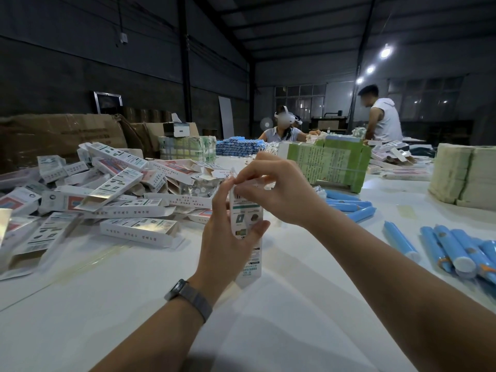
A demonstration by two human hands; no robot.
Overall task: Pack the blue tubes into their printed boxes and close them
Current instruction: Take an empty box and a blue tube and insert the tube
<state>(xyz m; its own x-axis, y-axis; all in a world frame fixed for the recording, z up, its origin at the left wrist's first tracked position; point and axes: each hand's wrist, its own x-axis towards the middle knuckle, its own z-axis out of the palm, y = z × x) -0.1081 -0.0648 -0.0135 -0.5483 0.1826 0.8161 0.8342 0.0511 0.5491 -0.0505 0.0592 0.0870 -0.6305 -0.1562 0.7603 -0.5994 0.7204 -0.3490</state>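
A white printed box (pixel 248 232) stands upright above the white table (pixel 134 304), its lower end near the surface. My left hand (pixel 228 237) grips the box around its middle, thumb on the front. My right hand (pixel 279 189) is over the box's top end, fingers curled and pinching the top flap. Whether a tube is inside is hidden. Loose blue tubes (pixel 453 248) lie at the right, more blue tubes (pixel 349 206) behind my right wrist. A heap of printed boxes (pixel 107 189), several with open ends, fills the left.
Green banded bundles of flat cartons (pixel 338 162) stand behind my hands, a pale stack (pixel 461 175) at far right, a block of blue tubes (pixel 239 147) further back. Two people work at the far end. Brown cardboard boxes (pixel 61 138) line the back left.
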